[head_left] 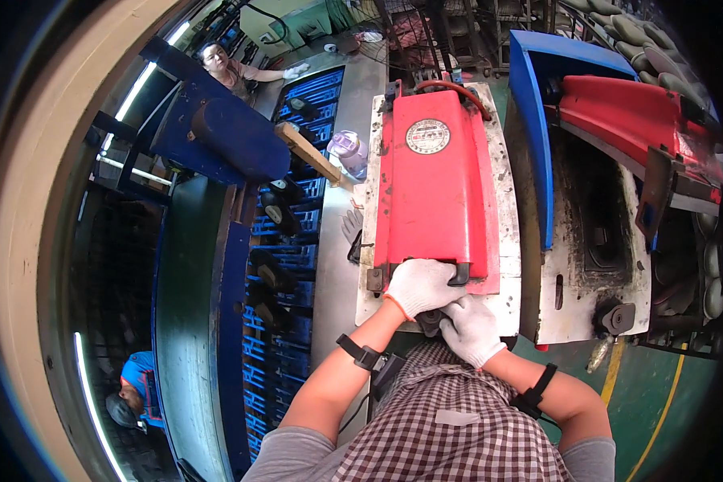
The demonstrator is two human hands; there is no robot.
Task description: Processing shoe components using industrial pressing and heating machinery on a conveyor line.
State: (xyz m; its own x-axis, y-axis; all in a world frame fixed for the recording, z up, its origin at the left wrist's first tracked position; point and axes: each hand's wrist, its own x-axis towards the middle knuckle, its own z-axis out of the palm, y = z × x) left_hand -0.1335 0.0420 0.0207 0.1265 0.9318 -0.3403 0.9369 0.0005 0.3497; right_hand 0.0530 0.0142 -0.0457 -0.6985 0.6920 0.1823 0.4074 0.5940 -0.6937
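Note:
A red machine cover [438,185] with a round label lies over a white metal base plate [502,241] in front of me. My left hand [422,287], in a white knit glove, is closed at the cover's near edge around a black handle [460,275], whose end sticks out at the glove's right side. Just below it is my right hand [471,331], also gloved, with curled fingers beside a dark metal latch part [430,323] at the plate's front. What its fingertips hold, if anything, is hidden.
A conveyor with blue slats [297,257] carries several dark shoe pieces [273,269] on my left. A second red cover [627,112] stands raised on the right beside a blue panel [538,145]. One co-worker [233,72] is at the far left, another [139,394] lower left.

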